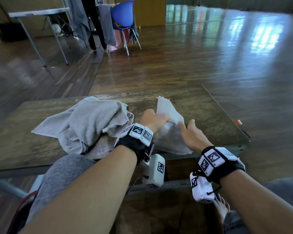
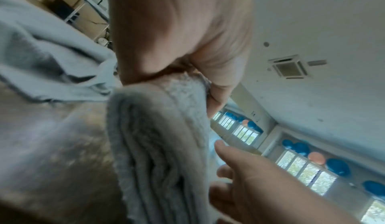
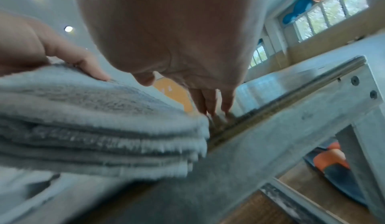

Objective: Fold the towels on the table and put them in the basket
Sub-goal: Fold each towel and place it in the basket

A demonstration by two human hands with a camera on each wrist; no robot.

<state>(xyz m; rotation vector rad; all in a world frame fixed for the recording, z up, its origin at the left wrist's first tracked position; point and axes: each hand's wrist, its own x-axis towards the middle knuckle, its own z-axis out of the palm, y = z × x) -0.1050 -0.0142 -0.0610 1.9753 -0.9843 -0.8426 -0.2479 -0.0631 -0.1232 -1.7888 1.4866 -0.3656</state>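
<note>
Head view, nearest first: the folded towel [image 1: 169,130] lies at the near table [image 1: 201,105] edge, its far end lifted by the left hand [image 1: 153,121], fingers clamped on the layers, evidently to keep the stack together. The right hand [image 1: 192,135] rests beside it with fingers straight and loosely apart, seemingly steadying the fold. Further left, the crumpled towel [image 1: 90,122] waits unfolded on the table; no basket is in view.
</note>
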